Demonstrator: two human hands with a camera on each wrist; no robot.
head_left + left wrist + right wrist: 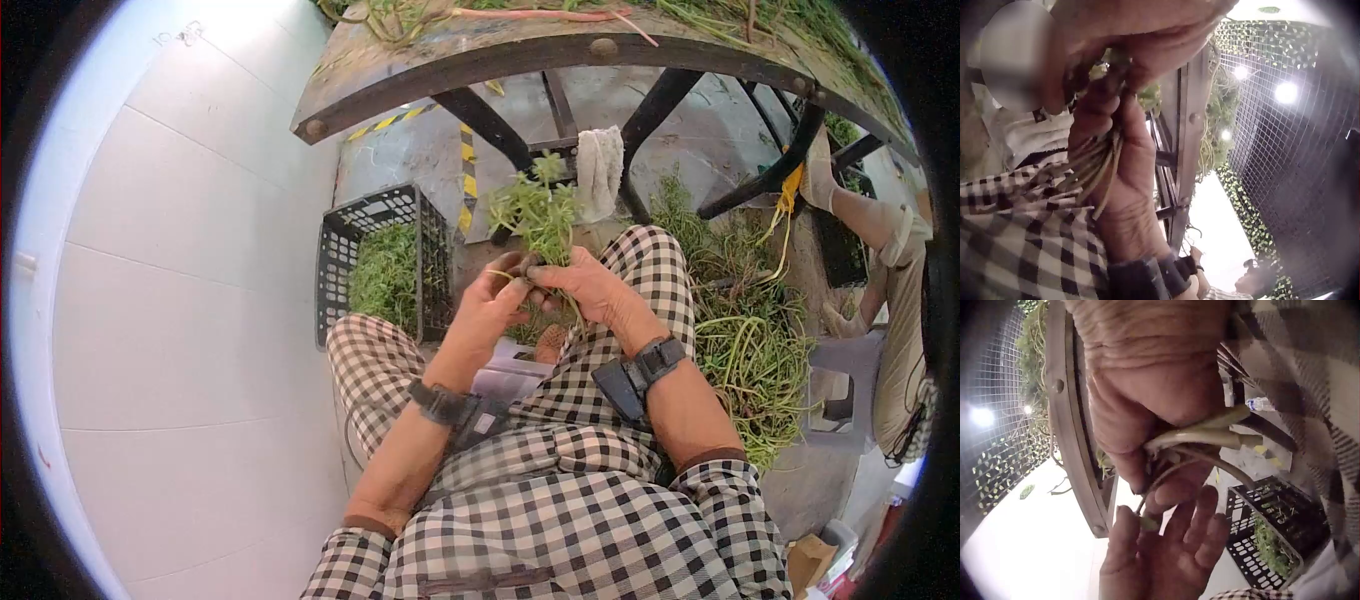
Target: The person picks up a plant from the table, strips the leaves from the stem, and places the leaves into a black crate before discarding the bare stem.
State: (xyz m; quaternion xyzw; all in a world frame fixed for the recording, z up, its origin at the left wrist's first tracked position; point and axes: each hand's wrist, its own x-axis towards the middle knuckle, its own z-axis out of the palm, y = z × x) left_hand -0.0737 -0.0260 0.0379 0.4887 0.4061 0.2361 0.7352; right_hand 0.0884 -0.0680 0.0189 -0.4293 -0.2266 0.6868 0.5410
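By the right grip (600,290), a leafy green bunch (545,215) is held by its stems, fingers closed round it, and here at its side a thin stem (1169,477) is pinched by the left grip (485,315). The bunch is held over the checked lap (560,450), leaves up, cut ends down; where the fingertips overlap, the stems are hidden, and in the left wrist view much is blurred.

Beyond the knees, a black crate (334,275) is seen, partly filled with greens (385,270), its near corner covered by a knee. A white cloth (600,175) is hung under the surface (400,80), whose far side is cut off by the frame. On the other side, loose stems (755,370) are heaped on the floor, near a pale stool (860,400). Another person (900,290) is only partly shown, cut off at the edge.
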